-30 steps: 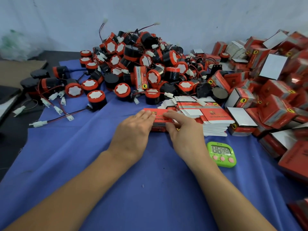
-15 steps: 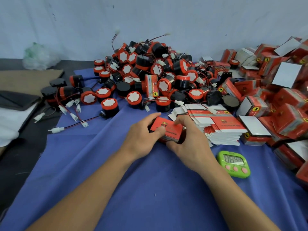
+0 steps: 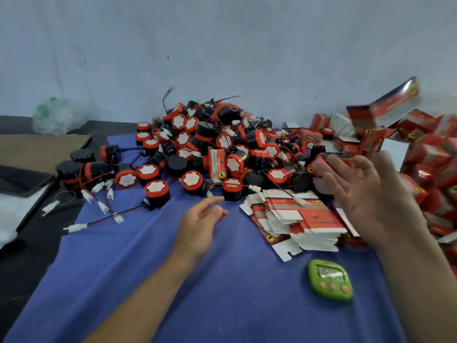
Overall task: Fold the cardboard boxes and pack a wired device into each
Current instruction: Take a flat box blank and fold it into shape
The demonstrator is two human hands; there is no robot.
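A blurred red packed box (image 3: 385,105) is in the air at the upper right, above the heap of packed red boxes (image 3: 432,164). My right hand (image 3: 366,194) is raised, blurred, fingers spread, holding nothing. Low over the blue cloth (image 3: 222,280), my left hand (image 3: 200,226) is empty with relaxed fingers, just in front of the devices. A big pile of black-and-red round wired devices (image 3: 210,144) with white plugs fills the middle back. Between my hands lies a fanned stack of flat red-and-white cartons (image 3: 296,219).
A green digital timer (image 3: 330,279) lies on the cloth in front of the carton stack. Loose wires with white plugs (image 3: 99,206) trail off the cloth's left edge. A brown cardboard sheet (image 3: 37,149) and a plastic bag (image 3: 54,115) sit far left. A wall stands behind.
Both hands held a folded red box in front of the carton stack. Now that box is airborne at the upper right, my right hand has swung up right, and my left hand is empty.
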